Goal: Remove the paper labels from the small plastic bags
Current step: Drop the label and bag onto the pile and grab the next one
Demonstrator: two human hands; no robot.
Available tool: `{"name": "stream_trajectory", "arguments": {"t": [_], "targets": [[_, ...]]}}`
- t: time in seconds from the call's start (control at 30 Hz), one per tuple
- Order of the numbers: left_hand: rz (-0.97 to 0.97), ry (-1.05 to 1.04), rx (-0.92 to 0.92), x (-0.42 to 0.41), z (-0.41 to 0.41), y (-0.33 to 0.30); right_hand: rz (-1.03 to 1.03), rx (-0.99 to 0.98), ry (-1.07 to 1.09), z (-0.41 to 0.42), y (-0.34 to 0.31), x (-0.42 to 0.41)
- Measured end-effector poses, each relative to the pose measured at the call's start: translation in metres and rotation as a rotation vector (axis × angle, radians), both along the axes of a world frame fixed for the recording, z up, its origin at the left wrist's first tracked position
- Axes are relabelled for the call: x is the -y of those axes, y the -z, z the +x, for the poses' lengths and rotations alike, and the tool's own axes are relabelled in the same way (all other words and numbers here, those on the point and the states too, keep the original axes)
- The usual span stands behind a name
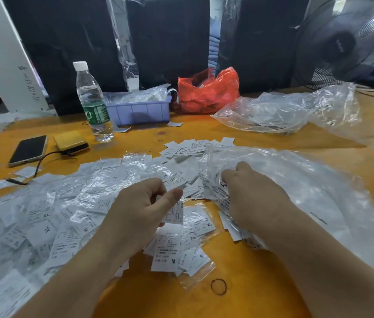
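Note:
My left hand [142,207] pinches a small white paper label [175,213] between thumb and fingers, low in the middle of the view. Under and left of it lies a heap of small clear plastic bags with labels [50,216] marked XL, M, S, XS. My right hand [248,191] has its fingers curled into the edge of a large clear plastic bag [296,193] on the right. A pile of loose paper labels [188,150] lies just beyond both hands.
On the orange table [239,271] stand a water bottle [93,104], a phone [28,150], a yellow power bank [71,141], a purple tray [140,111], a red bag [206,90] and another clear bag [284,111]. A rubber band [218,286] lies near the front. A fan [346,42] stands at the back right.

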State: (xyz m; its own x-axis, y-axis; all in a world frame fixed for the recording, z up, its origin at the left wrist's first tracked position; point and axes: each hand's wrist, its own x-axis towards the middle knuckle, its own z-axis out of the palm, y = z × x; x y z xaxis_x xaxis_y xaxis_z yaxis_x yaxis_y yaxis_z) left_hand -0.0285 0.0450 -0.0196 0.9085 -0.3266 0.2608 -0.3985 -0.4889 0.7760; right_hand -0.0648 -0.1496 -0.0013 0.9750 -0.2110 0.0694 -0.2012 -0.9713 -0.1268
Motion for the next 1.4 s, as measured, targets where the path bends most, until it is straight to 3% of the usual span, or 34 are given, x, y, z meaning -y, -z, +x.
{"name": "stream_trajectory", "arguments": {"t": [0.2,0.3,0.37,0.43,0.53,0.77,0.93,1.13,1.4], "targets": [[0.022,0.013,0.018,0.0,0.0,0.0,0.019,0.208,-0.018,0.001,0.005,-0.004],[0.027,0.017,0.022,-0.001,0.001,0.001,0.083,0.393,-0.165,0.003,0.006,-0.005],[0.022,0.011,0.031,-0.001,0.001,0.001,0.301,0.568,-0.317,0.004,0.005,-0.01],[-0.022,-0.003,0.019,-0.001,0.002,0.001,0.643,0.65,-0.389,0.004,0.003,-0.015],[-0.061,0.002,-0.004,-0.001,0.003,0.003,1.077,0.548,-0.37,0.004,0.004,-0.018],[-0.051,0.073,0.014,-0.003,0.003,0.003,1.652,0.291,-0.292,0.014,0.008,-0.016],[-0.058,0.135,-0.072,-0.006,0.003,-0.004,1.568,0.329,-0.292,0.015,0.014,-0.019],[-0.011,0.063,0.021,-0.01,0.005,-0.005,1.498,0.25,-0.325,0.016,0.012,-0.021],[0.031,0.02,0.086,-0.011,0.004,-0.005,1.063,0.256,-0.353,0.009,0.009,-0.03]]}}
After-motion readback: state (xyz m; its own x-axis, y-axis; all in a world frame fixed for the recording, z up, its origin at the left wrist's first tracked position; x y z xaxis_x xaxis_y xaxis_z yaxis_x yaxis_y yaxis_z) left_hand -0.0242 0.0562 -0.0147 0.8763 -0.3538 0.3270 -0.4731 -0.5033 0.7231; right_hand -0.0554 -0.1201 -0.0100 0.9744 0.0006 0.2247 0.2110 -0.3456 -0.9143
